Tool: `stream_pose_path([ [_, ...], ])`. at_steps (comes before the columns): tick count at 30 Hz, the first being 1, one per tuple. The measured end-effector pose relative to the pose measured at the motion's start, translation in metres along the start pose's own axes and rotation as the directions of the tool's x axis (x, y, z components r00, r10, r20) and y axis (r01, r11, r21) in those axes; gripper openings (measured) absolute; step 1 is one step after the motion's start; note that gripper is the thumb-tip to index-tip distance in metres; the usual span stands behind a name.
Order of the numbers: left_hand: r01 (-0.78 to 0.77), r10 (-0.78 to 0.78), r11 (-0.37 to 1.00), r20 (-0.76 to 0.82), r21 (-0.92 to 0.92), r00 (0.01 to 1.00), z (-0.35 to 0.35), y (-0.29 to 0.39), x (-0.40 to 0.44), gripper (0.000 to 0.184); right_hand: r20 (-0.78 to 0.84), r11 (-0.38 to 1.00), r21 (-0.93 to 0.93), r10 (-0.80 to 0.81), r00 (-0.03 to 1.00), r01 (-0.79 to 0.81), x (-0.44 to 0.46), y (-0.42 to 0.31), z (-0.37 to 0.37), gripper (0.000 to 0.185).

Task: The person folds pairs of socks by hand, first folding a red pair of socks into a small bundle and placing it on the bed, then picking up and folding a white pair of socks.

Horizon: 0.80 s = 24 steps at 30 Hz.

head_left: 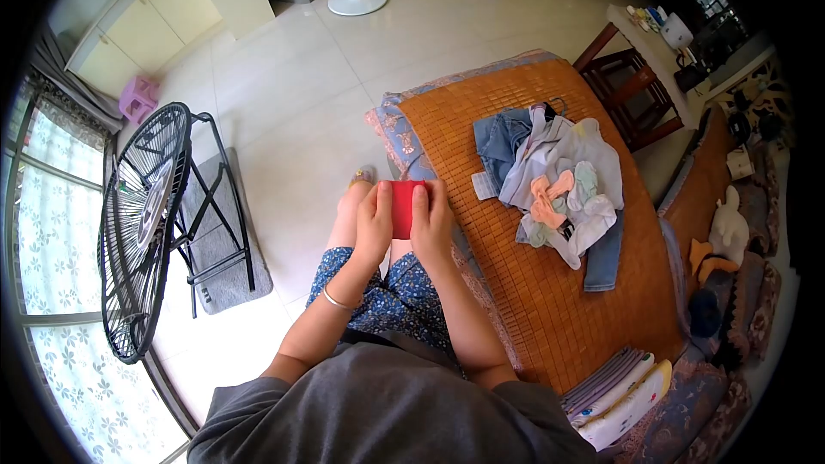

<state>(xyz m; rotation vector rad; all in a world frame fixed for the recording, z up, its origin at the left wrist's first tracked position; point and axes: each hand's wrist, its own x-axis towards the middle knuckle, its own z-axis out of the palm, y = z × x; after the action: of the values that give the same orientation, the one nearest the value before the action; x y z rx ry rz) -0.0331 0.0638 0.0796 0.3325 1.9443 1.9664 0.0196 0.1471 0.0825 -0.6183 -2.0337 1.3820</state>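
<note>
Held in front of my lap is a flat red rectangular object, its plain face turned up toward me; I cannot make out what kind of thing it is. My left hand grips its left edge, with the thumb on top and the other fingers hidden underneath. On the opposite edge, my right hand closes the same way. To the right of my hands, a heap of clothes lies on the woven brown mat, with denim, pale garments and small peach and mint pieces.
A black round-backed chair stands on a grey floor mat at left, beside the curtained window. Ahead are a white stand base and a pink stool. Folded cloths lie at lower right; a wooden chair stands beyond the mat.
</note>
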Motion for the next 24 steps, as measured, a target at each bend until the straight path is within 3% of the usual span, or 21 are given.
stream_pose_path([
  [1, 0.001, -0.001, 1.000, 0.001, 0.001, 1.000, 0.001, -0.001, 0.000, 0.037, -0.009, 0.987, 0.162, 0.010, 1.000, -0.008, -0.001, 0.004, 0.001, 0.029],
  [2, 0.096, -0.093, 0.977, 0.022, -0.190, 0.995, 0.003, -0.001, 0.000, 0.037, -0.017, 0.947, 0.320, 0.021, 1.000, -0.015, -0.002, 0.007, 0.002, 0.028],
  [3, 0.188, -0.179, 0.909, 0.059, -0.371, 0.982, 0.004, -0.001, 0.000, 0.037, -0.016, 0.947, 0.320, 0.022, 1.000, -0.016, -0.002, 0.010, 0.004, 0.028],
  [6, 0.210, -0.222, 0.905, 0.010, -0.371, 0.975, 0.002, -0.006, 0.001, 0.037, -0.006, 0.923, 0.381, 0.070, 0.998, -0.063, 0.000, 0.016, 0.005, 0.026],
  [7, 0.209, -0.221, 0.905, 0.012, -0.371, 0.975, 0.000, -0.010, 0.002, 0.037, 0.048, 0.948, 0.312, 0.046, 0.998, -0.058, 0.003, 0.016, 0.004, 0.027],
  [9, 0.160, -0.150, 0.957, 0.060, -0.242, 0.987, -0.010, -0.028, 0.005, 0.036, 0.100, 0.969, 0.242, 0.031, 0.994, -0.055, 0.007, 0.014, -0.003, 0.029],
  [11, 0.100, -0.084, 0.976, 0.088, -0.192, 0.993, -0.021, -0.059, 0.015, 0.034, 0.256, 0.968, 0.217, 0.064, 0.965, -0.122, 0.011, 0.002, -0.015, 0.028],
  [12, 0.162, -0.113, 0.919, 0.152, -0.360, 0.982, -0.021, -0.048, 0.013, 0.031, 0.257, 0.968, 0.217, 0.064, 0.964, -0.122, 0.012, 0.001, -0.020, 0.028],
  [13, 0.235, -0.142, 0.829, 0.214, -0.508, 0.966, -0.020, -0.035, 0.012, 0.029, 0.236, 0.901, 0.385, 0.114, 0.965, -0.200, 0.012, 0.000, -0.024, 0.028],
  [14, 0.232, -0.141, 0.828, 0.210, -0.511, 0.967, -0.020, -0.021, 0.009, 0.029, 0.225, 0.799, 0.540, 0.168, 0.960, -0.266, 0.012, -0.001, -0.029, 0.027],
  [16, 0.341, -0.190, 0.660, 0.290, -0.670, 0.938, -0.021, -0.008, 0.006, 0.031, 0.208, 0.794, 0.542, 0.190, 0.960, -0.275, 0.011, -0.010, -0.036, 0.024],
  [18, 0.298, -0.150, 0.682, 0.270, -0.668, 0.951, -0.021, -0.016, 0.010, 0.037, 0.113, 0.928, 0.368, 0.016, 0.993, -0.057, 0.006, -0.013, -0.035, 0.020],
  [20, 0.259, -0.111, 0.701, 0.257, -0.665, 0.960, -0.021, -0.025, 0.013, 0.043, 0.066, 0.938, 0.347, -0.011, 0.998, -0.013, 0.001, -0.005, -0.027, 0.014],
  [22, 0.229, -0.046, 0.682, 0.271, -0.695, 0.962, -0.020, -0.026, 0.014, 0.045, 0.038, 0.950, 0.279, -0.155, 0.987, 0.138, -0.001, -0.021, -0.023, 0.018],
  [24, 0.231, -0.047, 0.674, 0.272, -0.702, 0.961, -0.020, -0.027, 0.013, 0.045, 0.047, 0.962, 0.220, -0.176, 0.983, 0.162, -0.003, -0.023, -0.022, 0.023],
])
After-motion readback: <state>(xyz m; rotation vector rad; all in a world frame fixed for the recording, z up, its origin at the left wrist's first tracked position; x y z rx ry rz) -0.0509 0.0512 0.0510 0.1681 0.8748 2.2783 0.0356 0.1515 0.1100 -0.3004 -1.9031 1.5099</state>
